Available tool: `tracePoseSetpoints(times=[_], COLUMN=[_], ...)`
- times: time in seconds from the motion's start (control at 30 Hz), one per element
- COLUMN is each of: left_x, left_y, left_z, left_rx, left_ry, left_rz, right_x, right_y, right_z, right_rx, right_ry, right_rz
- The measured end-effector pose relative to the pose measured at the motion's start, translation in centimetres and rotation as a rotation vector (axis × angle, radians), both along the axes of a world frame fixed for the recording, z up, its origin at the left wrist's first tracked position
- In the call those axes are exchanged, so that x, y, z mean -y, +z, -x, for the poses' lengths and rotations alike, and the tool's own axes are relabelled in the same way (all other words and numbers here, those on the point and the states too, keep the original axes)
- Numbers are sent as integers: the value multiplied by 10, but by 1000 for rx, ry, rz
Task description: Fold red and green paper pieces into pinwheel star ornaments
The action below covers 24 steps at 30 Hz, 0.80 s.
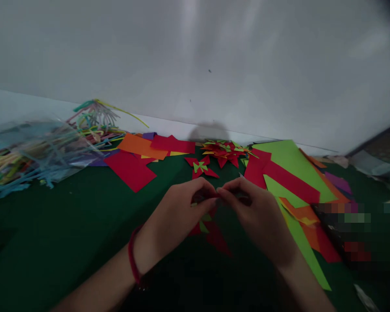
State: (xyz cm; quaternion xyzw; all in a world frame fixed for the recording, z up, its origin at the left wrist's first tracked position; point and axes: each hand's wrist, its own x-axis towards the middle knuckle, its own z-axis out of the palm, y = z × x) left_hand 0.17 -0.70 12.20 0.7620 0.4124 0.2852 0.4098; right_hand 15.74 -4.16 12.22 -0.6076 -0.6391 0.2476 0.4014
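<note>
My left hand (182, 203), with a red cord bracelet (134, 255) on its wrist, is closed in a pinch. Opposite it, my right hand (260, 212) pinches too, and the fingertips of both meet. Between them shows a bit of red. Under and behind my left thumb is a red paper flower (219, 240) with a green centre, partly hidden by my fingers; its upper red part reaches the pinch. Just beyond my hands lies a similar red paper flower (200, 166) with a green centre. A pile of layered paper flowers (224, 151) sits behind that one.
Red paper (131, 169) and orange paper (141, 146) lie at the back left of the dark green tabletop (68, 242). Farther left are a clear plastic bag (61, 130) and many coloured stems. Large green sheets (286, 158) and red strips (292, 182) cover the right. A pale wall (143, 56) stands behind.
</note>
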Motion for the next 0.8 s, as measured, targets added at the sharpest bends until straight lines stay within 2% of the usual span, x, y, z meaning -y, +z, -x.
tracePoseSetpoints(times=[0.2,0.3,0.4,0.53,0.67,0.8], left_x=[-3,-3,-2,-1,-2,-4], left_y=[-2,-1,1,4,5,3], left_z=[2,3,2,2,1,2], left_rx=[11,18,17,36,67,70], left_ry=[-4,-22,-56,-124,-157,-170], left_rz=[29,10,-6,21,55,102], right_x=[-4,-6,-6,-5,-5,-5], right_y=[-1,0,3,6,6,4], right_z=[-4,-8,-10,-9,-10,-9], right_rx=[-117,-57,21,-48,-73,35], right_ry=[55,86,188,310,267,236], right_rz=[61,100,125,152,137,85])
